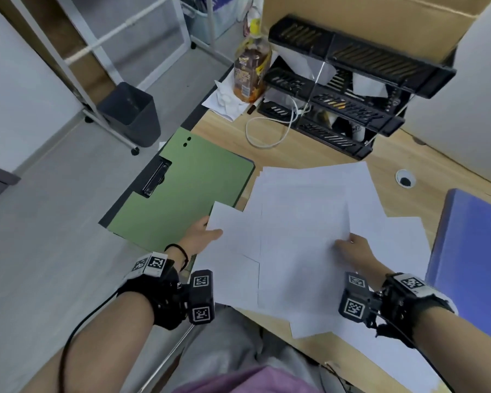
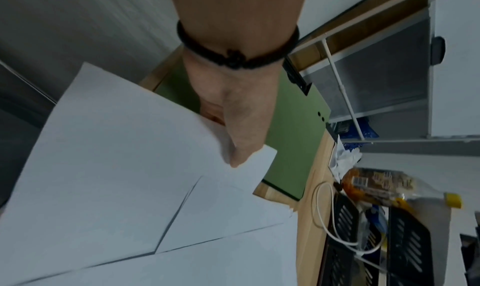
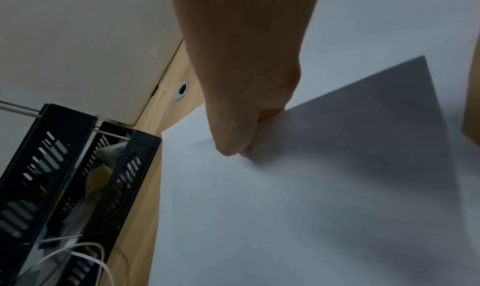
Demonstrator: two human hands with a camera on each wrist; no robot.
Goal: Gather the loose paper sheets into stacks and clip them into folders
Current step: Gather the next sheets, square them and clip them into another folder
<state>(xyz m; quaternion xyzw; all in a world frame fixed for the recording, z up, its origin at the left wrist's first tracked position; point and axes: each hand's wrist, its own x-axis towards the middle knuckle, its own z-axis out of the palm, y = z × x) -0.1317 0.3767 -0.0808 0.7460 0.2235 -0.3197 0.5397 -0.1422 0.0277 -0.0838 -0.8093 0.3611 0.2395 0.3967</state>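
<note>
Left grip (image 1: 203,232) and right grip (image 1: 352,248) both pinching, forearms extended

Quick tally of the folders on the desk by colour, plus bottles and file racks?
Green clipboard folder: 1
Blue folder at the desk's right edge: 1
Brown plastic drink bottle with yellow cap: 1
Black slotted tiered file rack: 1
Total: 4
Loose white paper sheets overlap, so their count cannot be told.

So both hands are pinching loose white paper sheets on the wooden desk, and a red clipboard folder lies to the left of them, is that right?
Not quite: the clipboard folder is green, not red, as the head view shows. The rest holds: the left hand and right hand each pinch loose white paper sheets on the wooden desk, with the folder to their left.
</note>
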